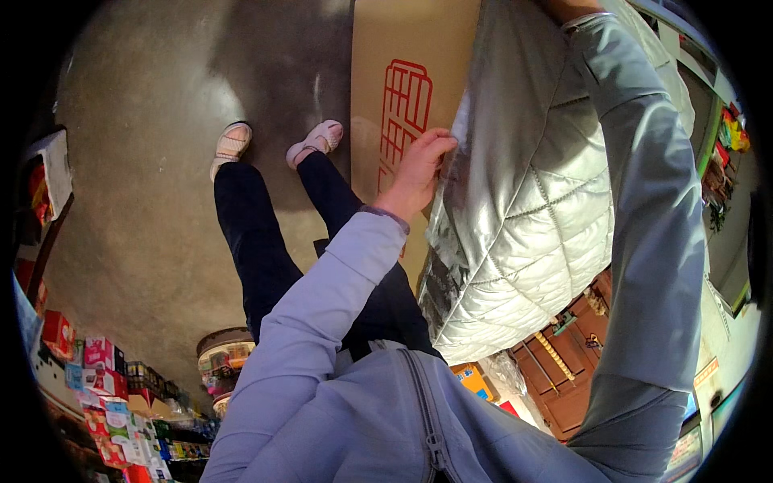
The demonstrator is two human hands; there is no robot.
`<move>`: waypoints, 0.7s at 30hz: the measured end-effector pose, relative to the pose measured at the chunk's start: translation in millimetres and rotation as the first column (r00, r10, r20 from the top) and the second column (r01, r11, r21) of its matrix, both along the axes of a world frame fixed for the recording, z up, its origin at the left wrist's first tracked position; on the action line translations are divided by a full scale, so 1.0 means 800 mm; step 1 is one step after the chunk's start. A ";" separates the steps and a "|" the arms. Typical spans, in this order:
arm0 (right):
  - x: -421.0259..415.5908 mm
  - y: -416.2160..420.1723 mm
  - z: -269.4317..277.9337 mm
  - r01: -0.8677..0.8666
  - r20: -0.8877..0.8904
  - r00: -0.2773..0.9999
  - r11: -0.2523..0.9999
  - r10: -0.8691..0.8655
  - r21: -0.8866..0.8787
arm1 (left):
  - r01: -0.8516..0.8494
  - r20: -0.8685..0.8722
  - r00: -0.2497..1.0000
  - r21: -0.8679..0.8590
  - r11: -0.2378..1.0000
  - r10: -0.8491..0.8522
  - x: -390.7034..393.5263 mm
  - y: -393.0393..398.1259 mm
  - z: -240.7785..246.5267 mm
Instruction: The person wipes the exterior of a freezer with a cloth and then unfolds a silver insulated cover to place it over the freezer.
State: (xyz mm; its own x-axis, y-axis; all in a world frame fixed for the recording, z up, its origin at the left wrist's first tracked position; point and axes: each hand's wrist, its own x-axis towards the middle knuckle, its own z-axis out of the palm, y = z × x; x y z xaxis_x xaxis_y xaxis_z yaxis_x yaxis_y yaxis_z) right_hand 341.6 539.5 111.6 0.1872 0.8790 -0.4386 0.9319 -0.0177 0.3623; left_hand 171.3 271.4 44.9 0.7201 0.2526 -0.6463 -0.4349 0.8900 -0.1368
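My left hand (416, 172) pinches the near-side edge of a silver quilted cover (555, 211) between thumb and fingers. The cover hangs in a large sloping sheet with diamond stitching, its dark shiny border running down from my fingers. Behind that hand stands a tall brown cardboard box (416, 36) with red line printing, partly overlapped by the cover. My right hand (570, 9) is at the top edge of the picture, beside the upper part of the cover. Its fingers are out of frame, so its grip cannot be seen.
Concrete floor (151, 181) lies around my feet. A round container (226, 356) with small packages stands at lower left, near stacked colourful boxes (105, 368). A white box (57, 169) is at far left. Brown wooden panelling (574, 386) shows below the cover, beside an orange package (474, 381).
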 end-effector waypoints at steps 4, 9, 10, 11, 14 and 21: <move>-0.003 0.001 -0.007 0.030 0.015 0.999 1.000 -0.030 0.007 | 0.042 0.009 0.999 -0.021 0.999 -0.042 0.007 -0.016 -0.015; 0.001 -0.006 0.000 -0.009 0.121 0.993 0.999 0.013 -0.031 | 0.238 -0.051 0.971 0.137 0.962 -0.233 0.009 -0.067 -0.007; 0.004 -0.008 0.003 -0.017 0.146 0.989 0.999 0.023 -0.042 | 0.277 -0.079 0.960 0.115 0.954 -0.269 0.009 -0.075 -0.006; -0.006 -0.006 -0.009 -0.033 0.116 0.993 0.998 0.038 -0.045 | 0.307 -0.145 0.945 0.080 0.948 -0.294 -0.003 -0.075 -0.011; -0.007 0.002 -0.018 -0.102 0.145 0.983 0.993 0.110 -0.061 | 0.446 -0.230 0.890 0.253 0.859 -0.394 -0.003 -0.111 -0.042; -0.031 -0.009 0.020 -0.415 0.118 0.907 0.905 0.403 0.097 | 0.758 -0.273 0.651 0.266 0.595 -0.708 -0.019 -0.104 -0.031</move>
